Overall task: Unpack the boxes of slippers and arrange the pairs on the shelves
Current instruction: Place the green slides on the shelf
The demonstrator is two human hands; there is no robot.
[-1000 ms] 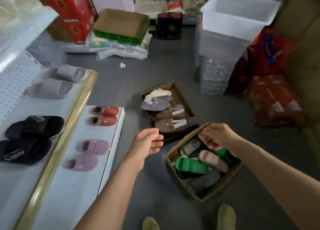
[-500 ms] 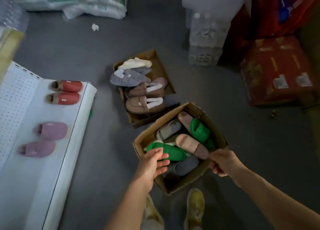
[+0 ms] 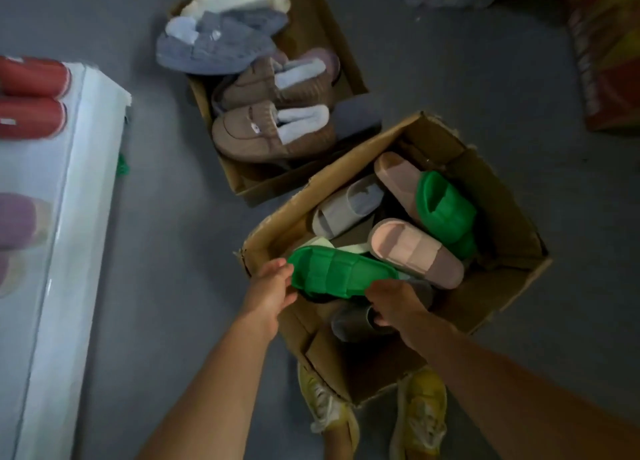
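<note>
An open cardboard box (image 3: pixel 502 214) stands on the floor in front of my feet. It holds a green slipper (image 3: pixel 336 272) lying on top, a second green slipper (image 3: pixel 446 210), two pink slippers (image 3: pixel 415 255), a light grey one (image 3: pixel 346 210) and a dark grey slipper (image 3: pixel 349 321). My left hand (image 3: pixel 272 288) grips the near-left end of the top green slipper. Inside the box's near side, my right hand (image 3: pixel 391 304) has its fingers curled round the dark grey slipper, just under the green slipper's other end.
A second box (image 3: pixel 346 61) behind holds fluffy brown, blue-grey and white slippers. The white shelf (image 3: pixel 86 182) on the left carries red slippers (image 3: pixel 31 96) and purple slippers (image 3: pixel 17 224). A red package (image 3: pixel 606 61) lies at the right. My yellow shoes (image 3: pixel 422 418) touch the near box.
I have bent closer over the box. My left hand closed on the green slipper's end. My right hand left the box's rim and went inside to the dark grey slipper.
</note>
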